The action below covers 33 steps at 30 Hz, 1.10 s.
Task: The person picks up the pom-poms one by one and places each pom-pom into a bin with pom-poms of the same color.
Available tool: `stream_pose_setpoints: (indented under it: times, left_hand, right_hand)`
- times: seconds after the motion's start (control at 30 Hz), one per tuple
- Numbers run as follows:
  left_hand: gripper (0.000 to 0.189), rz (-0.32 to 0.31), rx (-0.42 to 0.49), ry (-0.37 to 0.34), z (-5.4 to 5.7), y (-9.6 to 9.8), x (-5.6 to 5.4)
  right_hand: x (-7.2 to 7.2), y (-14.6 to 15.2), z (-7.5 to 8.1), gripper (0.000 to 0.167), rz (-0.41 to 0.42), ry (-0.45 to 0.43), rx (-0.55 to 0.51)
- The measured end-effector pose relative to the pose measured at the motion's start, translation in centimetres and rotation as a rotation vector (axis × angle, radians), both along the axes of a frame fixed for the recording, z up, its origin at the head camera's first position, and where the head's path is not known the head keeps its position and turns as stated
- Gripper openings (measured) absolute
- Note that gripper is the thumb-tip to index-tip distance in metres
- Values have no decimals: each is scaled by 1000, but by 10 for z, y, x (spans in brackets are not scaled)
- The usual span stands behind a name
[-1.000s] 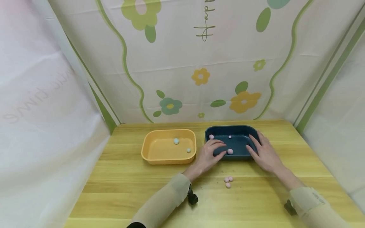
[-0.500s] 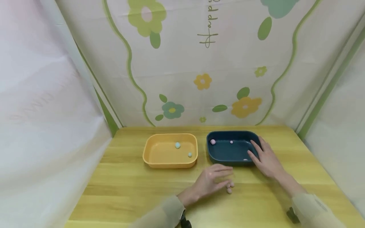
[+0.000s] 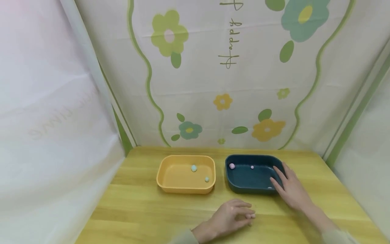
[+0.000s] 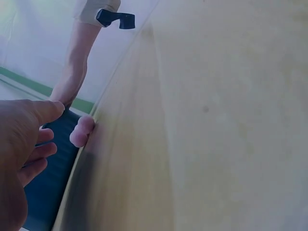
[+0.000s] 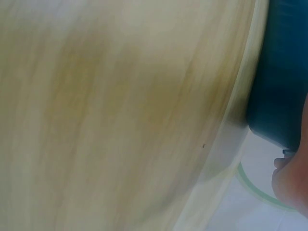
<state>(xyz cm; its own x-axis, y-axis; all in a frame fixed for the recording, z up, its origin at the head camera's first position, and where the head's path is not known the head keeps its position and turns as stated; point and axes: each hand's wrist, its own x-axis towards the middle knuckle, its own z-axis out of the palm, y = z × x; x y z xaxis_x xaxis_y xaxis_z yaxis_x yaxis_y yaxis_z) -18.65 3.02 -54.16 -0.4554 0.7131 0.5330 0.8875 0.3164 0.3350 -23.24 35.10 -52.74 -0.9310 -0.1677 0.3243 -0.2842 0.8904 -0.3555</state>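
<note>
The cloth behind the blue tray reads "Happy" (sideways).

Lower centre, smooth plastic-looking yellow tray and dark blue tray; wood-grained worktop; matt pink balls; creased cloth backdrop above.

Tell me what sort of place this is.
Probably a screened-off tabletop workspace: a wood-grain table, flower-printed sheeting behind it, and a dark blue tray holding small pink balls.

Left hand moved — from blue tray to pink balls.
</note>
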Motion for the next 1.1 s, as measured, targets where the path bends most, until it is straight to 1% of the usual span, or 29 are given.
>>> stream_pose_setpoints:
  times: [0.13, 0.27, 0.37, 0.57, 0.7, 0.8, 0.93, 0.97, 1.07, 1.1]
  left_hand:
    - [21, -20, -10, -7, -5, 1, 1]
    - [20, -37, 3, 7, -10, 2, 0]
    - [22, -51, 7, 17, -13, 2, -1]
    - [28, -77, -36, 57, -20, 1, -2]
    - [29, -72, -49, 95, -25, 2, -3]
    - [26, -54, -56, 145, -27, 2, -3]
    - [22, -32, -53, 155, -28, 4, -4]
    - [22, -28, -49, 139, -28, 4, -4]
    - [22, -6, -47, 138, -28, 2, -5]
    - [23, 1, -49, 127, -28, 1, -5]
  right_hand:
    - [0, 1, -2, 65, -7, -14, -5]
    - [2, 1, -4, 66, -13, -21, -17]
    - [2, 1, -3, 66, -15, -17, -15]
    - [0, 1, -3, 67, -17, -38, 1]
    - [-1, 1, -4, 67, -14, -54, -2]
    - [0, 1, -5, 67, -13, -47, -12]
    - [1, 1, -5, 65, -13, -26, -20]
    - [1, 1, -5, 65, -13, -22, -19]
    - [0, 1, -5, 65, -12, -18, -21]
    - [0, 0, -5, 65, -12, -18, -21]
